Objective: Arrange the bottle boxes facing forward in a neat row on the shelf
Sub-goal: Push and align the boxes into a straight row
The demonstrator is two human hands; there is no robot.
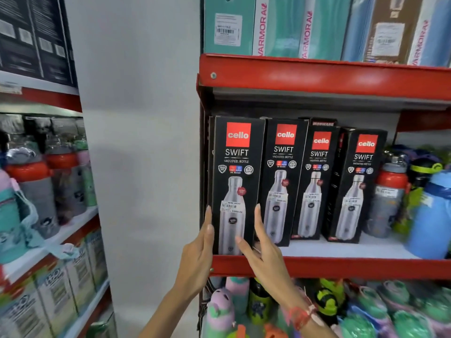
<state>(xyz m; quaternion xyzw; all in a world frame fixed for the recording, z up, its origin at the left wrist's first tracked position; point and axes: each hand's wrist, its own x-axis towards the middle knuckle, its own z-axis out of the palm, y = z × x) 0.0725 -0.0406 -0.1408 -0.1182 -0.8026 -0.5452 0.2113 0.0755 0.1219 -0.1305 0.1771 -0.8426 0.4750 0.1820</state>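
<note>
Several black Cello Swift bottle boxes stand upright in a row on the white shelf (341, 250) with a red front edge, fronts facing me. The leftmost box (238, 167) stands at the shelf's left end. My left hand (199, 254) presses flat against its left side and my right hand (262, 245) against its right side and lower front, so both hold it. To its right stand the second box (283, 172), the third box (317, 176) and the fourth box (361, 181), which sits a little farther back. Another black box (323, 122) peeks out behind them.
Loose bottles, a grey one with a red cap (388, 198) and a blue one (432, 215), stand right of the boxes. Teal cartons (278, 25) fill the shelf above. Colourful kids' bottles (329, 306) crowd the shelf below. A second rack of bottles (36, 181) stands at the left, past a white wall.
</note>
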